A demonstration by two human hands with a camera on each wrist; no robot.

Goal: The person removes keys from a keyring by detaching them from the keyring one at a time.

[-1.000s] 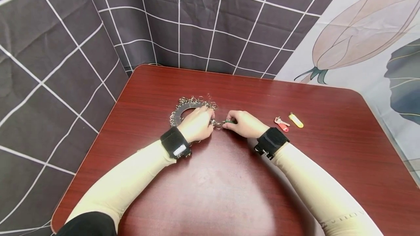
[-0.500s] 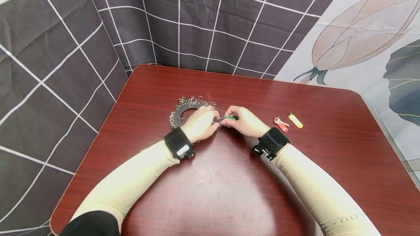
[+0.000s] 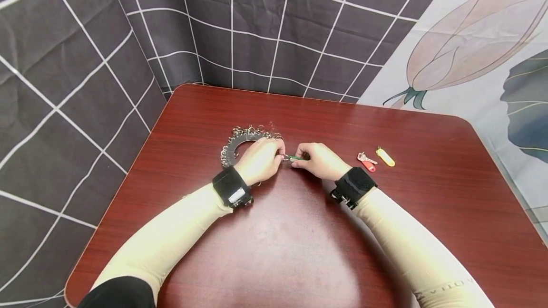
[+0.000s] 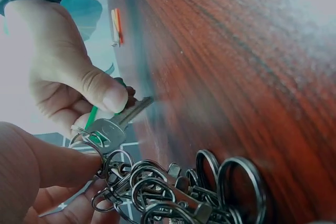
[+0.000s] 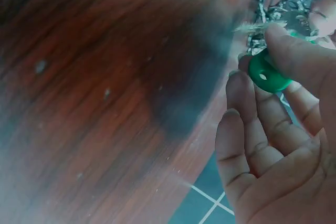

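Note:
My left hand (image 3: 262, 158) lies over the right side of a grey ring-shaped band (image 3: 232, 150) strung with metal clasps and split rings. Its thumb and fingers pinch one split ring (image 4: 101, 162), beside a cluster of clasps (image 4: 157, 184) in the left wrist view. Facing it, my right hand (image 3: 322, 160) pinches a green key tag (image 5: 269, 77) between thumb and fingers. A silver key (image 4: 111, 131) hangs with the tag, its head right at the split ring and its blade pointing toward the table. My right fingers partly hide the tag.
To the right on the red-brown wooden table (image 3: 428, 156) lie a red key tag (image 3: 369, 167) with a silver key and a yellow key tag (image 3: 386, 157). A dark grid-patterned cloth (image 3: 257, 23) hangs behind the table.
My left hand has moved right, closing the gap to my right hand. The key and green tag meet the split ring at the left fingertips. The red and yellow tags stay put.

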